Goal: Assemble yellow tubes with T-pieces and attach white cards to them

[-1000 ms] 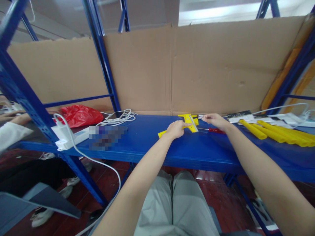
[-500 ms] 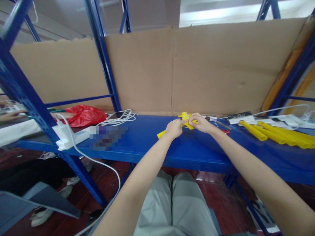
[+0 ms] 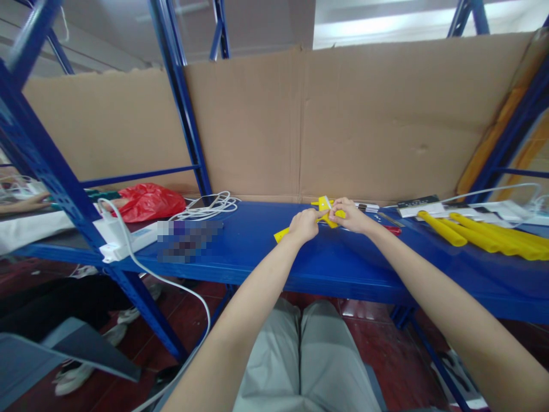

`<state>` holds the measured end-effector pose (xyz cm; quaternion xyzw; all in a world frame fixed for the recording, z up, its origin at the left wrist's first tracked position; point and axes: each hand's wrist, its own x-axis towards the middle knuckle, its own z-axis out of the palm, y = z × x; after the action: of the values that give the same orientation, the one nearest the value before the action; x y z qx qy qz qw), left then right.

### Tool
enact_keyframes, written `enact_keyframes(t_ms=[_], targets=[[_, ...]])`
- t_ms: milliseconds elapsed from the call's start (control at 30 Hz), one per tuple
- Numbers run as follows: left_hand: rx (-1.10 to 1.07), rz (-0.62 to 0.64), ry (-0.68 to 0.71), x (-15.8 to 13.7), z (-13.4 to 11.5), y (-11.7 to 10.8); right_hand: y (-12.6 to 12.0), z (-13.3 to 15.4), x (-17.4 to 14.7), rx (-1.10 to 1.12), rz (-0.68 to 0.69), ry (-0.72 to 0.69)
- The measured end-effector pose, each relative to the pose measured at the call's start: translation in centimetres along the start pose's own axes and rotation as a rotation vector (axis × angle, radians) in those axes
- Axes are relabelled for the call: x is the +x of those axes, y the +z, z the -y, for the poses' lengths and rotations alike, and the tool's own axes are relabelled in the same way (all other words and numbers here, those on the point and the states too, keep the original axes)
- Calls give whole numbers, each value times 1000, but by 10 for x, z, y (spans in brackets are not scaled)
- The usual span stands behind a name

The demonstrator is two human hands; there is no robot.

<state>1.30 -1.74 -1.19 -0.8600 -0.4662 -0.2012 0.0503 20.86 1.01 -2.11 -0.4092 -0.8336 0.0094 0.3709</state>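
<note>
Above the blue shelf top, my left hand is closed around a yellow piece, whose flat end sticks out on its left side. My left index finger reaches to the right hand's fingertips. My right hand is closed in a pinch at the same yellow work, with a small yellow part showing by the fingers. Between the hands stands a flat yellow section with a pale patch on it. The fingers hide how these yellow parts join and what exactly they are.
Several yellow tubes lie at the right, near a black-and-white packet. A red-handled tool is beside my right wrist. To the left are a white power strip, coiled white cable and red plastic bag. Cardboard stands behind.
Both hands stay at the yellow piece in almost the same pose, with only slight finger movement. The view has shifted very slightly.
</note>
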Motion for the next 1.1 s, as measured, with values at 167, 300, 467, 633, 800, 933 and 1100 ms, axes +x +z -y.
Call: enact_keyframes(t_ms=[167, 300, 467, 633, 800, 933, 1100], targets=[[-5, 2, -12, 1, 1, 1, 3, -3, 1, 16, -62, 27], [3, -4, -16, 0, 1, 1, 5, -1, -1, 170, -126, 189], [-1, -10, 11, 1, 1, 2, -1, 11, -5, 476, -3, 423], [-5, -3, 82, 0, 2, 3, -8, 21, -6, 600, 33, 519], [102, 72, 163, -5, -2, 3, -10, 21, -5, 630, -21, 595], [140, 94, 186, -6, -4, 3, -10, 19, -6, 650, -36, 617], [108, 77, 195, -5, -4, 2, -12, 15, -6, 666, -57, 656]])
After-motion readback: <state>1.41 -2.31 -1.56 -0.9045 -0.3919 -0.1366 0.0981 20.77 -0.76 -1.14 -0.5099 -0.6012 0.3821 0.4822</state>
